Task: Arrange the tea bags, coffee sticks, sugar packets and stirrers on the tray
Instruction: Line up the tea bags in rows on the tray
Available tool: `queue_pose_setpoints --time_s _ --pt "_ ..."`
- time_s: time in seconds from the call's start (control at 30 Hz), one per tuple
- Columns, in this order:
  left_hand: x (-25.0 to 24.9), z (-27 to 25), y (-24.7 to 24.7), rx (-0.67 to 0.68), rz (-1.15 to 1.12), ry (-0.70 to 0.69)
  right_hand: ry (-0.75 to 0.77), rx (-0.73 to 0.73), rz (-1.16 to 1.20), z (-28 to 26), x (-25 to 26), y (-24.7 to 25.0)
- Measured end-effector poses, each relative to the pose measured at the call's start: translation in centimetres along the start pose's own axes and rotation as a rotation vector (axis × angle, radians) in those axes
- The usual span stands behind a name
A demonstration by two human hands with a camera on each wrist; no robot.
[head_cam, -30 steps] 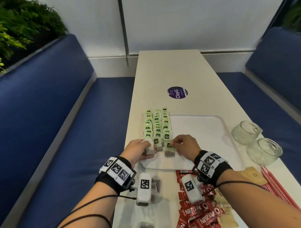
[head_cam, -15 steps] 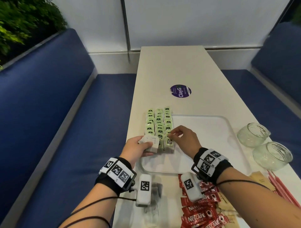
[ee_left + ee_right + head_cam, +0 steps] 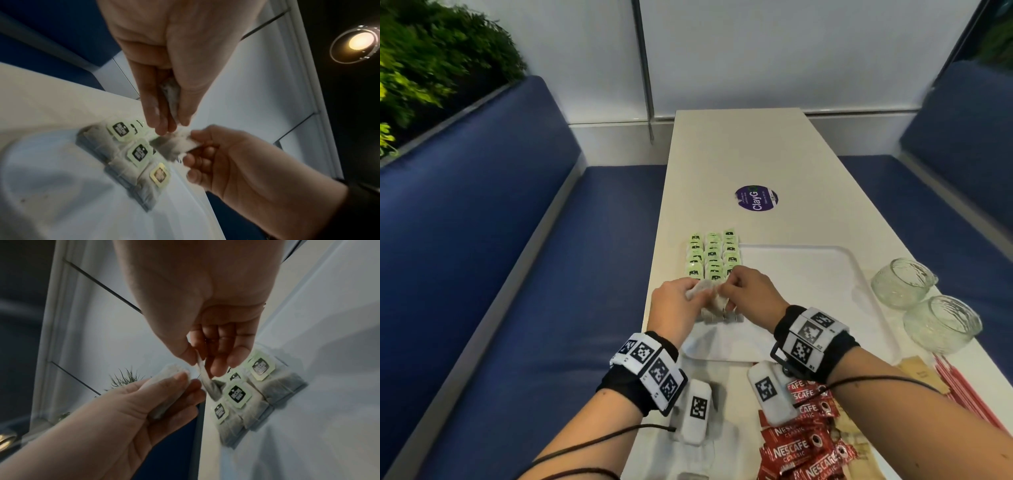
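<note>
Green-tagged tea bags (image 3: 712, 255) lie in three rows along the left side of the white tray (image 3: 808, 274). Both hands hover together over the rows' near end. My left hand (image 3: 697, 294) grips a white tea bag (image 3: 698, 289) between thumb and fingers; the left wrist view shows that bag (image 3: 171, 97) inside the curled fingers. My right hand (image 3: 726, 291) pinches another tea bag (image 3: 206, 382) by its top edge, and it hangs just above the nearest tags (image 3: 237, 393). Red coffee sticks (image 3: 801, 442) are piled near me, with brown sugar packets (image 3: 917, 368) and red stirrers (image 3: 962, 387) to the right.
Two glass cups (image 3: 900, 282) (image 3: 941, 325) stand right of the tray. A purple round sticker (image 3: 756, 199) lies on the long white table (image 3: 739, 154). Blue benches (image 3: 517, 274) flank both sides, the table's left edge close to the tea bags.
Both hands have lifted off the near end of the rows and drawn together. The right hand, which was touching a laid bag, now pinches a hanging one.
</note>
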State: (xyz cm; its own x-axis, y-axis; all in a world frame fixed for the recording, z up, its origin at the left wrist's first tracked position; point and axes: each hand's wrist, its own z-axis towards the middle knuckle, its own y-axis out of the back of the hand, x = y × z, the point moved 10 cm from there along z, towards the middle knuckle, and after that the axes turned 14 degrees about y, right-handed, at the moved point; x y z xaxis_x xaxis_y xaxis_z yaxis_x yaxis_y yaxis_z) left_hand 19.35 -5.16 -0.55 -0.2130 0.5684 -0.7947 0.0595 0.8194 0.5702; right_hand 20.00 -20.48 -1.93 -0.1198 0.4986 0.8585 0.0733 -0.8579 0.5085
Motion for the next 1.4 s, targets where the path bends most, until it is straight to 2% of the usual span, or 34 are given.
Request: queue_pose_setpoints --time_s 0.07,0.2,0.27,0.43,0.6,0.7,0.87,1.13,1.2,1.3,1.4 --pt "-0.5 -0.7 -0.7 0.030 -0.021 -0.033 -0.002 -0.007 0.065 -0.2 0.2 -0.3" --pt "0.5 -0.6 -0.8 0.085 -0.221 0.067 -0.021 0.016 0.187 -0.7 0.2 -0.6" --pt "1.1 -0.3 -0.8 0.094 -0.222 0.087 -0.014 0.035 0.257 -0.9 0.1 -0.7" --pt "2.9 -0.1 -1.6 0.229 -0.284 0.194 0.056 0.158 -0.040 -0.5 -0.5 -1.2" --pt "5.1 1.1 0.8 0.140 -0.367 0.261 -0.025 0.359 -0.153 -1.0 -2.5 -4.1" --pt "6.3 2.2 2.0 0.076 -0.344 0.274 0.016 0.307 -0.250 -0.3 -2.4 -4.0" --pt "7.5 2.7 2.7 0.022 -0.376 0.284 0.083 0.230 -0.224 1.2 -1.2 -5.1" --pt "7.9 2.9 3.0 0.011 -0.393 0.293 0.042 0.155 -0.199 2.6 -1.6 -5.0" --pt "7.8 2.9 2.9 0.024 -0.417 0.284 0.035 0.104 -0.154 2.6 -1.6 -4.4" --pt "7.2 2.8 2.6 0.043 -0.463 0.259 0.052 0.039 0.036 2.3 -0.8 -3.6" --pt "6.0 2.5 1.7 0.086 -0.432 0.225 0.040 0.143 0.201 1.8 0.0 -4.5"
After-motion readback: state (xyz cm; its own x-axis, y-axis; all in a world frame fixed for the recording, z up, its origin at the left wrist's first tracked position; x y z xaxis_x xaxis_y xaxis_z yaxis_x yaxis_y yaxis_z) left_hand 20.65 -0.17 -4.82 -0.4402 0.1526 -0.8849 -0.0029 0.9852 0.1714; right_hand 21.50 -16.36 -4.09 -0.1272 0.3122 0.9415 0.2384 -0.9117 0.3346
